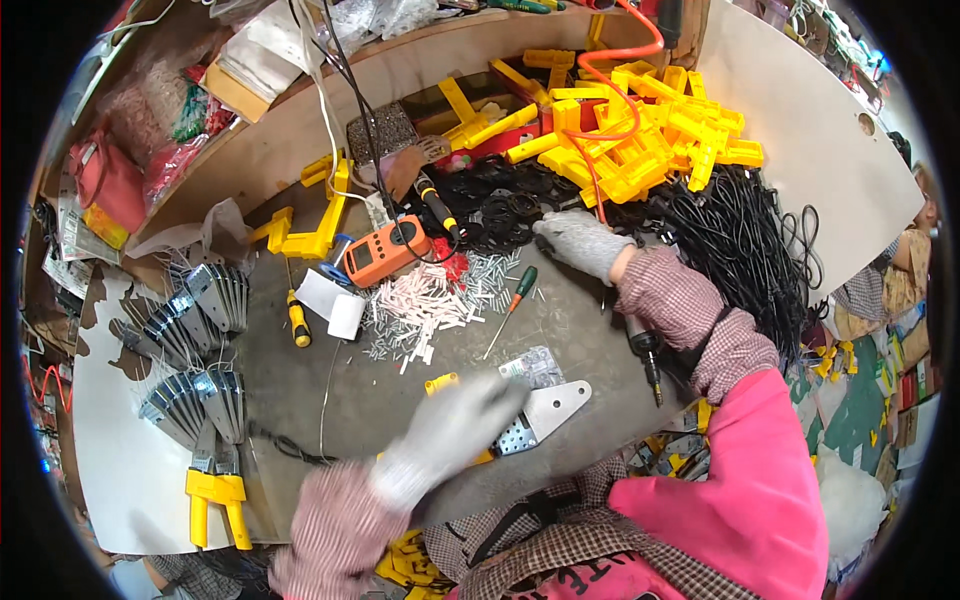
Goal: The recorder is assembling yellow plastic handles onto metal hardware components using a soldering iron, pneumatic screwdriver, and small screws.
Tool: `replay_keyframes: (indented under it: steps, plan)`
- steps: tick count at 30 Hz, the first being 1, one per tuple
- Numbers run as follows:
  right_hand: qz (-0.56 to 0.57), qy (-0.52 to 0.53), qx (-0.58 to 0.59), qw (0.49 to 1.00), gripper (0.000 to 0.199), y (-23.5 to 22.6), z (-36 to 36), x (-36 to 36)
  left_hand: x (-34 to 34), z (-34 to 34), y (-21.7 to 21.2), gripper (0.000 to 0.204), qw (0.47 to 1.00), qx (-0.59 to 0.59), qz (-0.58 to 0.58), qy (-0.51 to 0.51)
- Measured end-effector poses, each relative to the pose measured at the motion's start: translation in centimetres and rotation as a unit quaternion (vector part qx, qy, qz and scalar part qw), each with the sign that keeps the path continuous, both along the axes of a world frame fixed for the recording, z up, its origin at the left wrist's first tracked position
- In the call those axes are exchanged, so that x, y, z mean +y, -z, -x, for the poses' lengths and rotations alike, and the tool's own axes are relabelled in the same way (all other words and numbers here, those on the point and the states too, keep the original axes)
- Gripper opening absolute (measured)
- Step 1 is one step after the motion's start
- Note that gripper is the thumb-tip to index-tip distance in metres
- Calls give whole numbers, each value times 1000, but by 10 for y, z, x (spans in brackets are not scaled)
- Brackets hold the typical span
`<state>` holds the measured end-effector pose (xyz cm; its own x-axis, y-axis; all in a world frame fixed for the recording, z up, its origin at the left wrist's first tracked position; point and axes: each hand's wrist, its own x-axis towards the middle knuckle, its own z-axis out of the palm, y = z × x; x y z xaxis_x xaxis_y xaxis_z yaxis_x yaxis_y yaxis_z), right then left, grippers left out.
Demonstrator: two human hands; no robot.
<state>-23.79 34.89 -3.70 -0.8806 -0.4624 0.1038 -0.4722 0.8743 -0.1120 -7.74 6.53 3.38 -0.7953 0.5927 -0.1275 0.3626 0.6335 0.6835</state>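
My left hand [452,432], in a pale glove and blurred, lies over a yellow plastic part [440,383] near the table's front edge. Its fingers reach to a flat grey metal plate [557,406] with holes and a rounded tip; beside that is a clear-covered part [533,368]. What the fingers grip is hidden. My right hand [583,245], gloved too, is at the edge of a heap of small black parts [500,205]. Its fingers are bent together, and I cannot make out what is in them. A green-handled screwdriver [524,285] lies between the hands.
Yellow plastic parts [640,130] are heaped at the back, above black cables [740,240]. Pale sleeves and screws [420,310] lie mid-table by an orange meter [385,250]. A power screwdriver [645,345] hangs or rests at right; metal-bladed assemblies [205,400] fan out left.
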Motion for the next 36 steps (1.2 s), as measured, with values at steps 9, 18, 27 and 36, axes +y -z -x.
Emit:
replay_keyframes:
  steps: [9, 18, 27, 36]
  plan:
    - [444, 122, -232, 857, 10, -68, -183, -34, 100, 123, 101, 8, 834, 534, 111, 80]
    - [412, -210, -139, 876, 20, 25, -181, -97, 30, 78, 70, 6, 942, 273, 120, 155]
    - [456, -166, -170, 858, 26, 14, -197, -104, -32, 37, 13, 16, 999, -37, 36, -6]
    - [424, -163, -173, 874, 32, 26, -198, -110, -49, 56, 19, 15, 977, -151, 65, 138]
